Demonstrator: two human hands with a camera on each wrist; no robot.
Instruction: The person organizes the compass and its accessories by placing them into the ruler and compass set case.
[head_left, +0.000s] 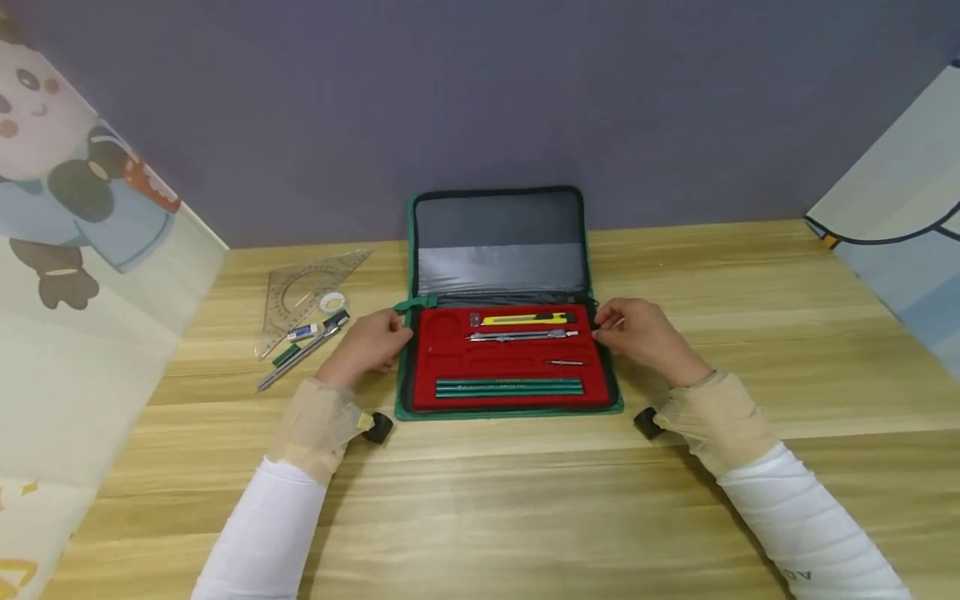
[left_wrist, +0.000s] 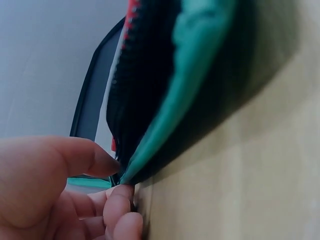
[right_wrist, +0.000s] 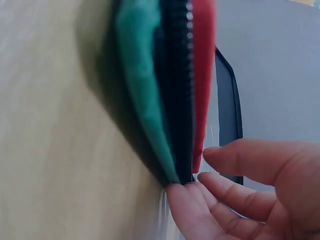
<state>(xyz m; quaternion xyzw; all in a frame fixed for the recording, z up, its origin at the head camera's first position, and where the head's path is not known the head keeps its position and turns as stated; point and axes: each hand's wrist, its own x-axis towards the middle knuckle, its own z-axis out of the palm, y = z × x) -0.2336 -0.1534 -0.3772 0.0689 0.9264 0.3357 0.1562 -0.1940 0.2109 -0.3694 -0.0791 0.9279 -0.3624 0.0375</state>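
Observation:
A green zip case point(head_left: 510, 413) lies unfolded on the table, its dark lid point(head_left: 495, 221) leaning up behind. In its red tray point(head_left: 450, 360) sit a yellow utility knife point(head_left: 525, 320), a silver compass point(head_left: 521, 336), a small metal piece point(head_left: 564, 362) and dark green pencils point(head_left: 510, 388). My left hand point(head_left: 375, 340) pinches the case's left edge between thumb and fingers. At the opposite edge, my right hand point(head_left: 641, 337) holds the case, thumb point(right_wrist: 235, 156) by the red tray's side and fingers at the zipped border.
Left of the case lie a clear set square point(head_left: 272, 292), a white ring point(head_left: 332, 302), an eraser point(head_left: 302, 332), a small green piece point(head_left: 286, 356) and a long grey metal tool point(head_left: 303, 354). A grey panel point(head_left: 495, 100) rises behind the table.

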